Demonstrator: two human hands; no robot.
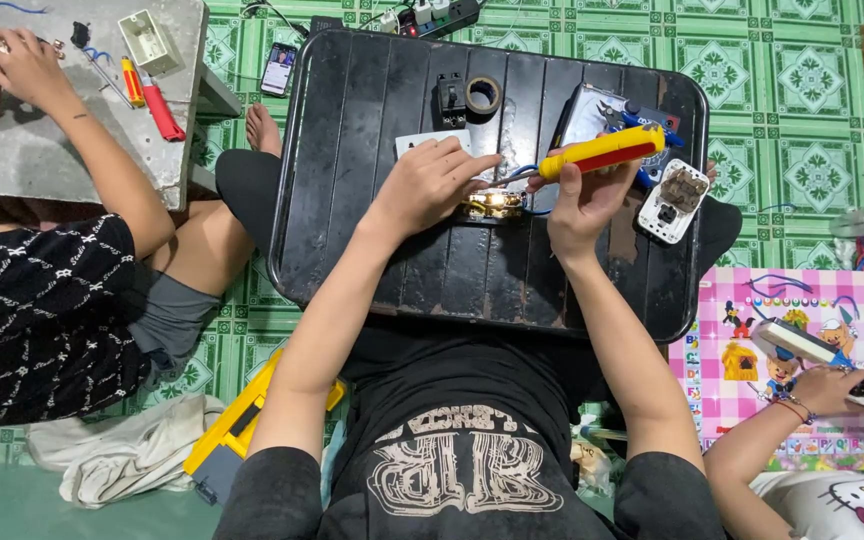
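A person sits at a black tray table (372, 200), seen from above. At the table's centre lies a small brass-coloured electrical part (492, 204). The left hand (430, 183), at nine o'clock of the part, presses down with its fingers closed on the part's edge. The right hand (584, 195), at three o'clock, is wrapped tight around a yellow and red screwdriver (602, 152), tip pointing towards the part. A white socket (674, 202) lies further right; a tape roll (483, 95) sits at twelve o'clock.
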